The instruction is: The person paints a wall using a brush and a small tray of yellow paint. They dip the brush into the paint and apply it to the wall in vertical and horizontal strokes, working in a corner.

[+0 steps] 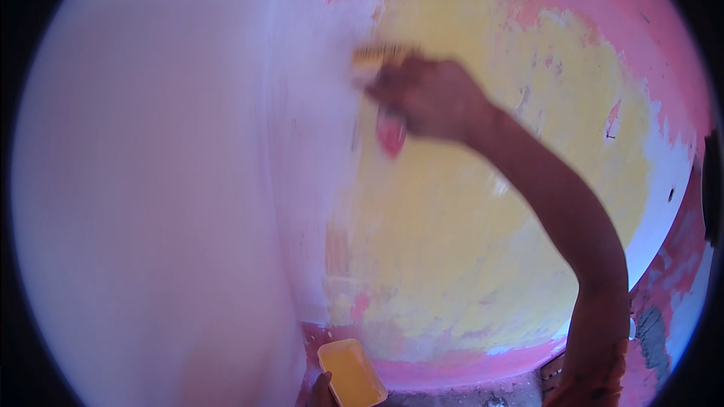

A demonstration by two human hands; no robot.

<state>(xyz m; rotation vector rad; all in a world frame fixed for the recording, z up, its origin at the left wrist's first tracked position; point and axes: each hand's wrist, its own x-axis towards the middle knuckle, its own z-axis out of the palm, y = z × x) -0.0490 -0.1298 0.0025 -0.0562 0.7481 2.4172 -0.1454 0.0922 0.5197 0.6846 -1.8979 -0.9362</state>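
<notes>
My right hand (426,98) is raised to the wall and closed around a paintbrush (391,137), somewhat smeared by motion. The brush's red handle end hangs below my fist, and its yellow-coated head is up at the wall. Yellow paint (467,234) covers a broad patch there, beside a whitish strip on its left. Low in the view, my left hand (322,392) grips the side of a shallow rectangular tub (324,348) with yellow paint in it. Only a few fingers of that hand show.
Pink wall (618,0) borders the yellow patch above and below. A large pale surface (151,181) fills the left side, close to me. At lower right are a grey rough patch (652,339) and a brownish slatted object (552,377). A small nail (611,136) sticks out.
</notes>
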